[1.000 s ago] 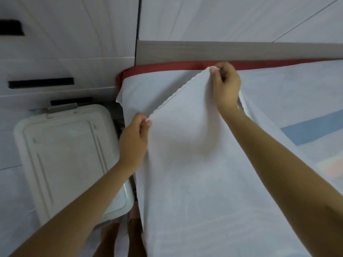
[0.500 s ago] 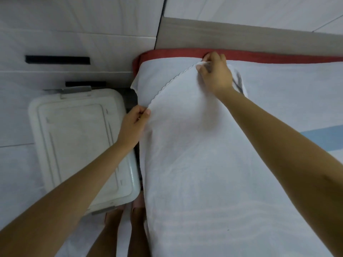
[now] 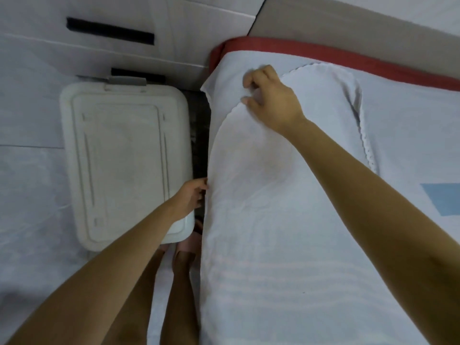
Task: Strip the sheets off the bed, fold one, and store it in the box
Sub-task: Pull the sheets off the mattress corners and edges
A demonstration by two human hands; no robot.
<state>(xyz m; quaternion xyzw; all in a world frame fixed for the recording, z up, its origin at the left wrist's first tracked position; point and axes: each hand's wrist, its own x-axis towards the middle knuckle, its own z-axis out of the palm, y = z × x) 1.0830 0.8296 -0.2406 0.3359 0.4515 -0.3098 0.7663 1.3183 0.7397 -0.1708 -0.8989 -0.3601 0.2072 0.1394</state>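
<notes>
A white sheet (image 3: 268,220) with a scalloped edge lies folded over on the bed. My right hand (image 3: 270,103) is on its top left corner, near the red mattress edge (image 3: 323,54), fingers curled and pinching the cloth there. My left hand (image 3: 190,195) is lower down at the bed's left side and holds the sheet's left edge between thumb and fingers. The white plastic storage box (image 3: 124,160) stands on the floor to the left of the bed with its lid on.
White drawers with dark handle slots (image 3: 109,31) stand behind the box. A narrow dark gap (image 3: 199,135) separates box and bed. My bare legs (image 3: 179,282) stand between them. A blue stripe (image 3: 443,197) shows on the bed at the right.
My right hand has laid the sheet's upper edge down on the bed and slid left to the corner. My left hand has dropped down along the left edge. The view has shifted right.
</notes>
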